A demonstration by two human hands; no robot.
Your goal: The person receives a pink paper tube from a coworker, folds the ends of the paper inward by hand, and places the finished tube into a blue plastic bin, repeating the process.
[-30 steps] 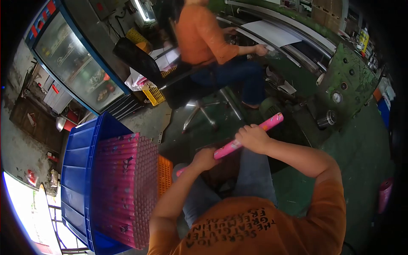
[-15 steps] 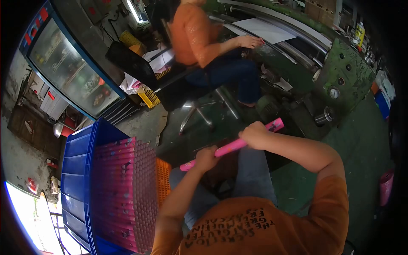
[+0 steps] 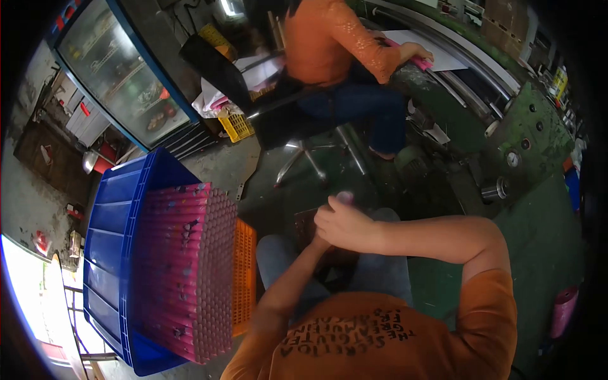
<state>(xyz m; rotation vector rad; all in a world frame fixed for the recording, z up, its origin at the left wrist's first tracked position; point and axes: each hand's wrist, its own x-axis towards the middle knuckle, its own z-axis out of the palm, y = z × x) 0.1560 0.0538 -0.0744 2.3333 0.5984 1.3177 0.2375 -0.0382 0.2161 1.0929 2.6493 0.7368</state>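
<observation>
stained walls and a green floor are enclosing the work area, shown from left to right. at far left, a bright opening is admitting daylight; above it, a glass-fronted refrigerator is standing with goods showing behind its door. nearer the viewer, a blue crate is holding tightly stacked pink rolls, their round ends facing right, and an orange basket is standing just beside them. farther back, a yellow basket is resting near a black chair.

at centre, the left hand is lying mostly hidden behind the right; one cannot tell whether its fingers are gripping anything. the right hand is clamping around a held pink roll, whose pale end is projecting just past the fingers, in front of the person's knees.

beyond the hands, a co-worker in orange is sitting and reaching toward a white sheet, pink material showing at the co-worker's hand. farther right, a green machine is bearing a round gauge; behind its panel, a yellow can is standing. at far right, a pink cylinder is standing on the floor.
</observation>
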